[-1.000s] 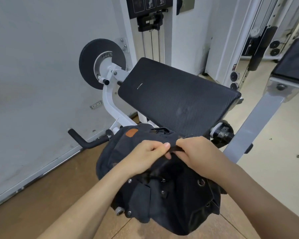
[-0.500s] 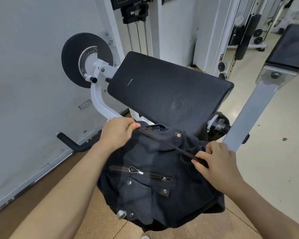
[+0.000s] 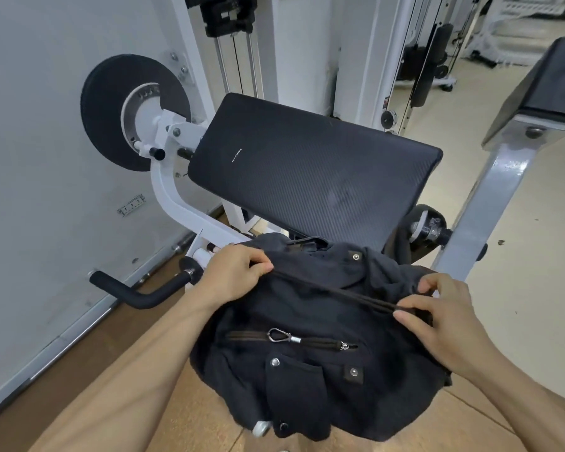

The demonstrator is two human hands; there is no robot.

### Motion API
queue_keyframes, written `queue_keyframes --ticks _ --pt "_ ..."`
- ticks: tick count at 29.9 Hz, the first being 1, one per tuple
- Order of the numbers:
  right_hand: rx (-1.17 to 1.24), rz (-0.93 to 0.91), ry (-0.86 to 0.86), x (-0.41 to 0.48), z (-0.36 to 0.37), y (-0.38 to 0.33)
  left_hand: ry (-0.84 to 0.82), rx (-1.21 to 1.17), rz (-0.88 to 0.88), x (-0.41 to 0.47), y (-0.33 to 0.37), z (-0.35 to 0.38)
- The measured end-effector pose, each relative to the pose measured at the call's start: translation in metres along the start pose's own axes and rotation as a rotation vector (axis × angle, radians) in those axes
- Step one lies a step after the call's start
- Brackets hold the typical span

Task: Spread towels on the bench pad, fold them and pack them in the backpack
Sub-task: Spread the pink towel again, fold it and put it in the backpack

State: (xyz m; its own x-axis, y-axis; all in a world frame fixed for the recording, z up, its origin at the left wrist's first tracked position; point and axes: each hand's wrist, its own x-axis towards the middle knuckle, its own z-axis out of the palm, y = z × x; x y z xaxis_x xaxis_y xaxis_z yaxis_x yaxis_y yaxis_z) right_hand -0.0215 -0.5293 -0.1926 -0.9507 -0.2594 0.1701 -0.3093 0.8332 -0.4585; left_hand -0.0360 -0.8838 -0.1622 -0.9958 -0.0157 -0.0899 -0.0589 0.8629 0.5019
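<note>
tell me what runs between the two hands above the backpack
A dark drawstring, pulled taut across the top of the black backpack. The left hand grips one end and the right hand pinches the other. The head view shows it.

Head view. A dark canvas backpack [image 3: 307, 370] fills the 6 o'clock part of the frame, its gathered mouth toward the black textured bench pad [image 3: 307, 171] at 12 o'clock. The left hand [image 3: 238, 275], at 10 o'clock of the backpack, grips one end of a dark drawstring cord [image 3: 333, 293]. The right hand [image 3: 444, 314], at 3 o'clock, pinches the same cord, which runs taut between the two hands. A zipper with a metal pull [image 3: 279, 336] crosses the front panel. A black disc [image 3: 108, 109] on the white frame stands at 10 o'clock, a padded handle [image 3: 137, 293] at 8 o'clock.
</note>
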Motion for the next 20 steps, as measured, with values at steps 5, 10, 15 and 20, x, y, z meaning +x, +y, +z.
queue_keyframes --ticks 5,10,15,20 --pt "-0.142 -0.082 0.002 -0.011 0.007 -0.015 0.178 0.38 0.197 0.012 -0.02 -0.006" --pt "0.124 0.02 -0.155 -0.003 -0.009 -0.018 0.192 0.379 0.119 0.021 -0.013 0.019" --pt "0.777 0.447 -0.072 -0.005 -0.043 0.007 0.282 0.105 0.153 -0.014 0.054 0.042" --pt "0.857 0.883 -0.375 -0.03 -0.01 0.095 0.065 -0.228 0.008 -0.086 0.16 0.106"
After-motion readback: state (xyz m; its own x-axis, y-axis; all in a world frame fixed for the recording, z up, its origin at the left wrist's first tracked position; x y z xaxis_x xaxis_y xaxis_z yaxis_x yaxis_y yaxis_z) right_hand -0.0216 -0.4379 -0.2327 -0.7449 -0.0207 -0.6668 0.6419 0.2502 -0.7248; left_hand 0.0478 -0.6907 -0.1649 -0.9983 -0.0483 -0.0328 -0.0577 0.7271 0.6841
